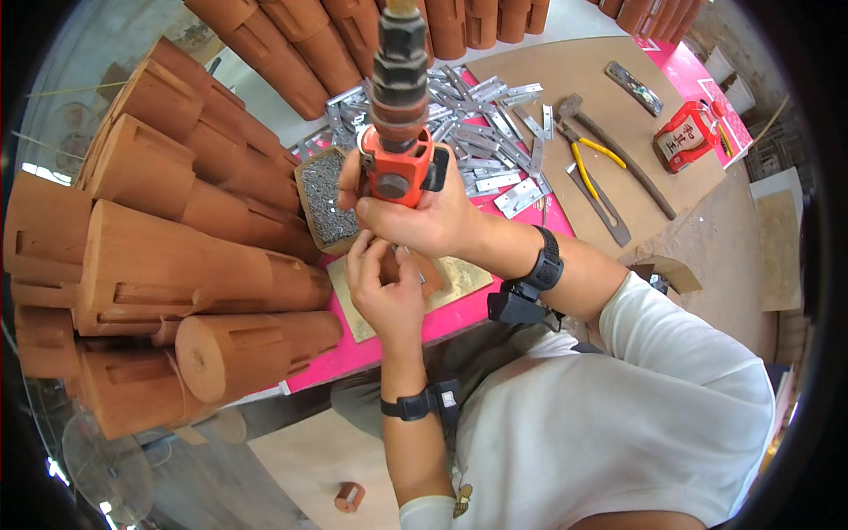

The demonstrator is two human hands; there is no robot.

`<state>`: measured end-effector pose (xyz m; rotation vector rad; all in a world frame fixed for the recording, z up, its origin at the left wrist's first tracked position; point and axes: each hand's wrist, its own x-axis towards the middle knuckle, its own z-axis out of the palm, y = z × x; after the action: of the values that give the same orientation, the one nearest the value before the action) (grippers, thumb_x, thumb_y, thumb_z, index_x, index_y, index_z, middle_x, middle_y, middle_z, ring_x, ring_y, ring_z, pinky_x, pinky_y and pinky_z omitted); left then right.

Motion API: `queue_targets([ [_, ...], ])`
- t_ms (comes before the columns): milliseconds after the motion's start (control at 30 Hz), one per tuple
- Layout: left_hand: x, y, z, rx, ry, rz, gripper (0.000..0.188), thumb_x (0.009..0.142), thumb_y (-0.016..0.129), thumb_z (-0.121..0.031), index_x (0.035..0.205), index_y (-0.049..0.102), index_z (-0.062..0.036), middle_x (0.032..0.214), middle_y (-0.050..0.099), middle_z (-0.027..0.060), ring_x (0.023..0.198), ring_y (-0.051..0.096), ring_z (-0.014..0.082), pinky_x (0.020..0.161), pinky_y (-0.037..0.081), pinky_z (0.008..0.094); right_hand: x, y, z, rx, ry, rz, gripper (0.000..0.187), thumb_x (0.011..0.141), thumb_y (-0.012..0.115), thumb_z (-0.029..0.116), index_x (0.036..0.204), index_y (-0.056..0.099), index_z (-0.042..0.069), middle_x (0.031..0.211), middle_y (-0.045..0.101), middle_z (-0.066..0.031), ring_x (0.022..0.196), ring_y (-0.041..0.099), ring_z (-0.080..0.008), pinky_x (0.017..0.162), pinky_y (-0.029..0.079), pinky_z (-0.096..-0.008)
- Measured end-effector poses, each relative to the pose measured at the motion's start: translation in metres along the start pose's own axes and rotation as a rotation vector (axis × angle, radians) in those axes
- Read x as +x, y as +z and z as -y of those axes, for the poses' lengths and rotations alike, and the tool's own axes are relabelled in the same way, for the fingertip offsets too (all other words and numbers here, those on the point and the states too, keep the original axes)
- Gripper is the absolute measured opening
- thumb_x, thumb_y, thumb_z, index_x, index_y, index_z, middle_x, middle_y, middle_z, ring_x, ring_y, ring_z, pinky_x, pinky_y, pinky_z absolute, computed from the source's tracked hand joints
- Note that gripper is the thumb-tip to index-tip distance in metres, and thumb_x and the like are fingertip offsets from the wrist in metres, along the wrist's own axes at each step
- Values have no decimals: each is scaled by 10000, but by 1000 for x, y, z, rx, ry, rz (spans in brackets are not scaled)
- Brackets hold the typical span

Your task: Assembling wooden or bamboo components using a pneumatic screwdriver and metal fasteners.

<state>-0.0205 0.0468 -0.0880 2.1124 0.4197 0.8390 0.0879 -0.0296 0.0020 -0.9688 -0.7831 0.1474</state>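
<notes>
My right hand [433, 212] is wrapped around a red power screwdriver [393, 168] that reaches down from the top of the view. Its tip is hidden behind my hands. Just below it, my left hand [389, 296] has its fingers bent and closed over a reddish-brown piece [431, 276]; what the fingertips pinch is hidden. A bit of grey metal shows beside the thumb. The piece lies on a yellowish board [468, 276] on the pink tabletop [309, 375]. Left of my hands stands a box of small screws [329, 199].
Grooved reddish-brown cylinders [203, 265] are stacked at the left, with more cylinders [291, 53] along the back. Silver metal hinges [495, 132] lie heaped beyond my hands. A hammer [618, 155], yellow-handled pincers [596, 181], a dark strip [634, 87] and a red packet [685, 137] lie at right.
</notes>
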Motion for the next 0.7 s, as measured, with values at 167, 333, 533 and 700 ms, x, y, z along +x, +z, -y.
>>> queue_targets([
  [167, -1, -1, 4, -48, 9, -1, 400, 754, 704, -6, 1148, 633, -1, 1213, 627, 154, 1122, 606, 326, 1003, 471, 424, 2, 3, 1, 13, 53, -44, 227, 771, 694, 36, 990, 638, 12, 838, 685, -11, 739, 619, -73, 675, 532, -271],
  [333, 0, -1, 3, -54, -3, 10, 418, 746, 707, -8, 1154, 618, -1, 1187, 631, 140, 1127, 601, 327, 994, 474, 426, 3, -4, -1, -78, 6, 8, 274, 775, 671, 22, 1039, 602, 3, 851, 667, -35, 779, 619, -95, 697, 532, -288],
  [533, 2, -3, 4, 36, 65, 55, 308, 774, 732, -15, 1072, 657, -14, 1178, 635, 125, 1103, 608, 296, 929, 494, 400, 2, -5, 1, -95, 17, 43, 329, 791, 635, -9, 1112, 568, -12, 890, 666, -63, 828, 641, -126, 737, 549, -307],
  [700, 4, -3, -5, -6, -54, 77, 246, 798, 725, -8, 1037, 668, -8, 1182, 633, 115, 1037, 630, 260, 824, 520, 350, 2, -1, -3, -57, -2, -49, 228, 743, 714, 61, 958, 649, 24, 793, 677, -2, 707, 600, -67, 654, 521, -263],
])
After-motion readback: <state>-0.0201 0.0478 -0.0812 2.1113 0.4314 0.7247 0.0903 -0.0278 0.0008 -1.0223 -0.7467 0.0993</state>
